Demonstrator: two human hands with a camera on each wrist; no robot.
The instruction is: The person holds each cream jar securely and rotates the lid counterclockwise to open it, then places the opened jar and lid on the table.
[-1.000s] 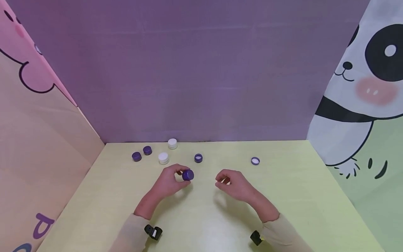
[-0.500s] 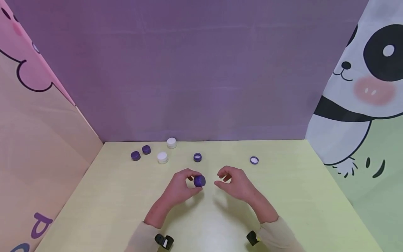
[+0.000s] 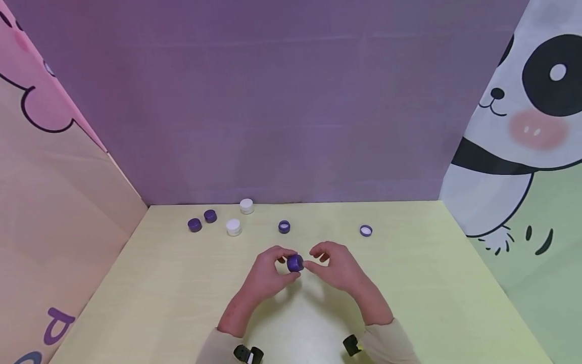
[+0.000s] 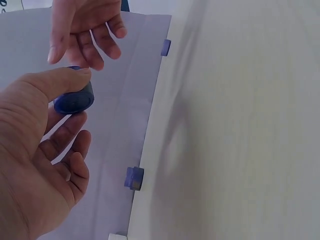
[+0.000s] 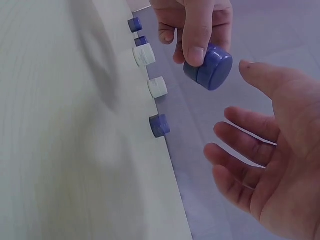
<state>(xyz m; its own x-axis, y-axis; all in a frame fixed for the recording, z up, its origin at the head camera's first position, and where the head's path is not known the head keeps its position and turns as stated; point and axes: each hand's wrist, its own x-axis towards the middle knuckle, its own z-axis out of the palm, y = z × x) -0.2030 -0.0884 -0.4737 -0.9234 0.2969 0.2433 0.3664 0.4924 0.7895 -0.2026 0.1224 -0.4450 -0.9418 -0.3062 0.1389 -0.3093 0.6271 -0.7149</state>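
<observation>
Creased purple wall covering [image 3: 291, 111] in front of me; before it, pale yellow worktop [image 3: 445, 293]. Person's left hand [image 3: 265, 277] pinches glossy purple cylindrical jar [image 3: 295, 263] with thumb and fingers, above worktop, between both hands. Right hand [image 3: 336, 268] grasps nothing, fingers loosely bent, thumb tip near jar. Farther back, on left, two white round jars [image 3: 234, 227], two purple round containers [image 3: 194, 225]; behind hands, purple container with paler centre [image 3: 284, 227]; well apart on right, flat purple ring with white middle [image 3: 366, 230].

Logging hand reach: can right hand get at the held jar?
Probably yes: the right hand hovers open beside the jar, whose near end the left hand leaves uncovered; nothing shows between them.
</observation>
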